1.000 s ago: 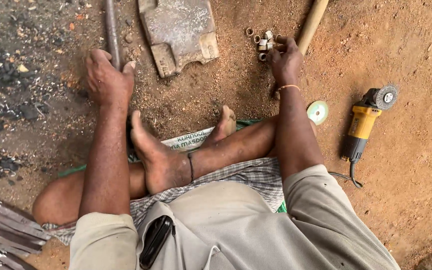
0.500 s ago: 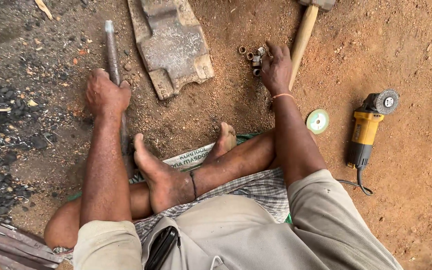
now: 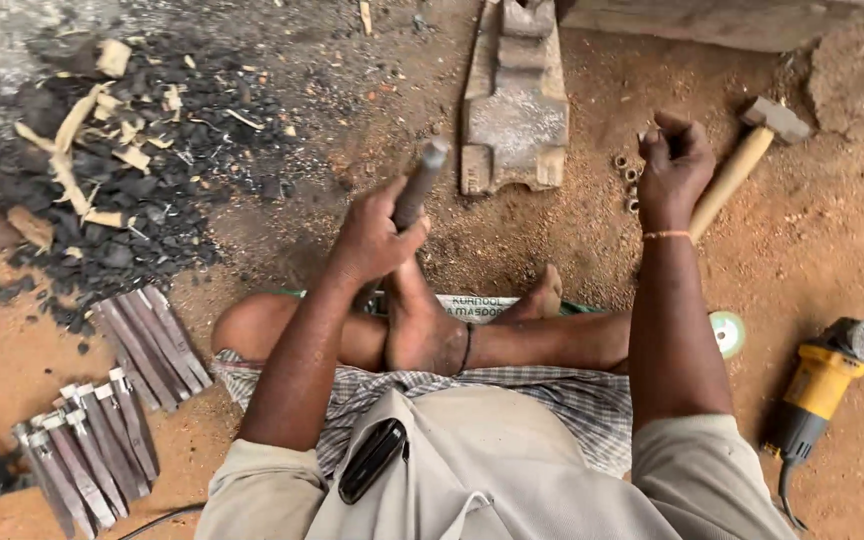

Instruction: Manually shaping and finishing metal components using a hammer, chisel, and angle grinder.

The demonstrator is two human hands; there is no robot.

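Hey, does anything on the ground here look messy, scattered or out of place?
Yes. Charcoal pieces with pale wood scraps are strewn loosely over the dirt at the upper left. A few small metal rings lie loose in the dirt beside the anvil block. A green disc lies apart from the yellow grinder.

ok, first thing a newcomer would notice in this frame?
Probably the left hand at centre, gripping a thick metal rod raised off the dirt. Next, the right hand closed in a fist near small metal rings and a wooden-handled hammer. A yellow angle grinder lies at the far right.
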